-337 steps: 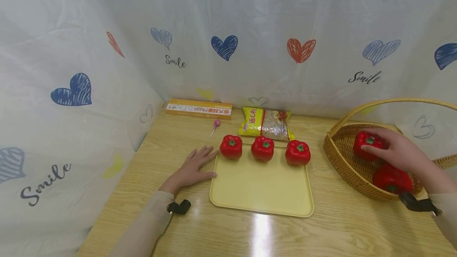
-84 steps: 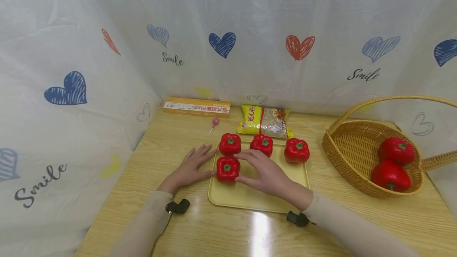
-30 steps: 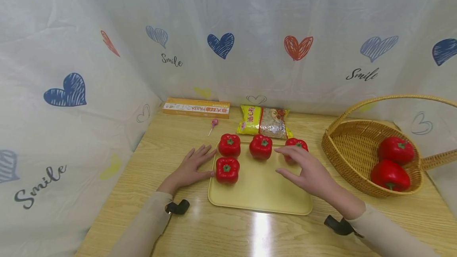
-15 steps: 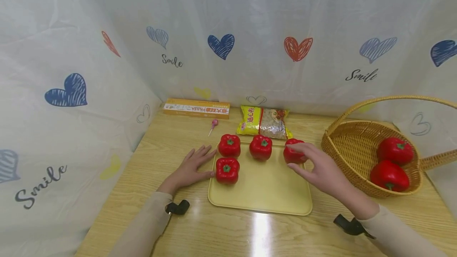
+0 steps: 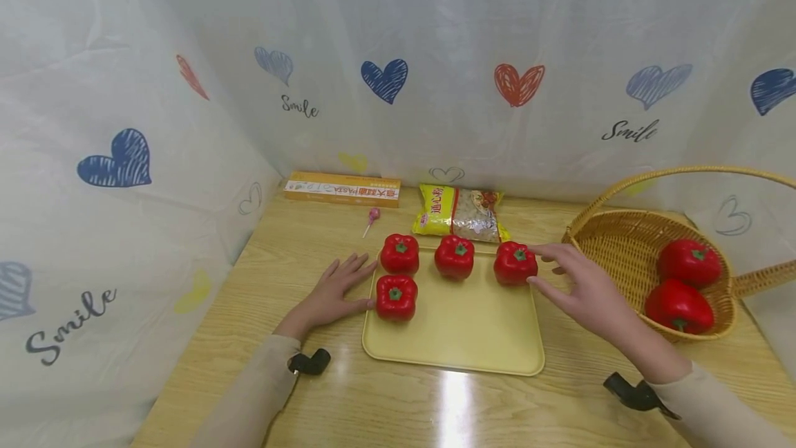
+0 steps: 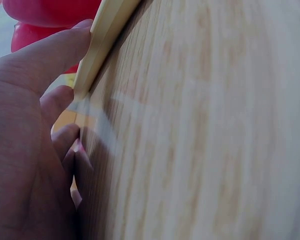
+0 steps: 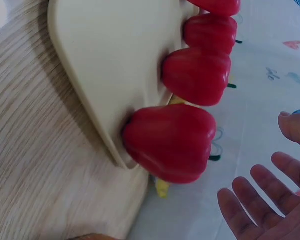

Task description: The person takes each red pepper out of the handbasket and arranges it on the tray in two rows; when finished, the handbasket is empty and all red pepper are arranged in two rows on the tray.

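A pale yellow tray (image 5: 460, 337) bears several red bell peppers. Three stand along its far edge: a left one (image 5: 399, 254), a middle one (image 5: 455, 258) and a right one (image 5: 515, 263). In front of the left one stands another pepper (image 5: 396, 297). My left hand (image 5: 332, 299) lies flat beside the tray's left edge, its thumb and fingertips at the rim (image 6: 102, 42). My right hand (image 5: 581, 289), fingers spread and holding nothing, is just right of the right-hand pepper. In the right wrist view its fingers (image 7: 257, 195) stand apart from that pepper (image 7: 172, 142).
A wicker basket (image 5: 600, 303) with a tall handle stands at the right, two red peppers (image 5: 684, 282) in it. Behind the tray lie a pasta bag (image 5: 463, 213), a lollipop (image 5: 373, 215) and an orange pasta box (image 5: 342, 189). A white printed curtain (image 5: 448, 26) hangs behind.
A pepper came from the basket to the tray's left side, in front of the left pepper. My right hand let go of it and moved right, past the right-hand pepper. My left hand stayed put.
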Tool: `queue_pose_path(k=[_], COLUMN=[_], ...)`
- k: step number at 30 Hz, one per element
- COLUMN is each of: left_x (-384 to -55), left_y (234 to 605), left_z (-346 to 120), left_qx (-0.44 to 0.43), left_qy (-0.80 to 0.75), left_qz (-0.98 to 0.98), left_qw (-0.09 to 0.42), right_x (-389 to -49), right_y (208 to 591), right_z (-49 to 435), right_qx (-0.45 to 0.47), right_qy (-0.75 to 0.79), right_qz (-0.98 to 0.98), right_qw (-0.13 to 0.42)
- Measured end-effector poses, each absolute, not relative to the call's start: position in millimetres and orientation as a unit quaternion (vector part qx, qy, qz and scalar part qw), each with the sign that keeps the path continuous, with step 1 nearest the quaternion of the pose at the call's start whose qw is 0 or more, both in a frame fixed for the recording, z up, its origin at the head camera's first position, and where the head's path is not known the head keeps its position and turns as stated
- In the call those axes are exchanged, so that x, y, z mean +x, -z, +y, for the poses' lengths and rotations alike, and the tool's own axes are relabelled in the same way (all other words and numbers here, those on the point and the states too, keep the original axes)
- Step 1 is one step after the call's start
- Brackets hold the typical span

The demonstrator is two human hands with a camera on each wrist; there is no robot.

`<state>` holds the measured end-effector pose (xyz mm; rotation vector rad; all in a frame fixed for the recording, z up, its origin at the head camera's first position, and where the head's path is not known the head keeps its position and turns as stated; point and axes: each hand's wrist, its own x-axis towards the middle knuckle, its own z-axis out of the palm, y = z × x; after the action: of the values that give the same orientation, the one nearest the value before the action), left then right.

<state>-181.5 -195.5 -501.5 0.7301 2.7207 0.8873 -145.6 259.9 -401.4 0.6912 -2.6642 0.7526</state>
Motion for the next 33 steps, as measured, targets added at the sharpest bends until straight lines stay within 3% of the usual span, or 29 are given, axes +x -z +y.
queue_pose_path(k=[33], left_x=[-181], left_y=[502], left_z=[-195], left_qx=[0.248], left_qy=[-0.299], left_qz=[0.917], left_qw=[0.091], right_x=[-147], right_y=[380], right_z=[328], right_qx=[0.147], right_qy=[-0.225], right_qz=[-0.958], right_qw=[0.095])
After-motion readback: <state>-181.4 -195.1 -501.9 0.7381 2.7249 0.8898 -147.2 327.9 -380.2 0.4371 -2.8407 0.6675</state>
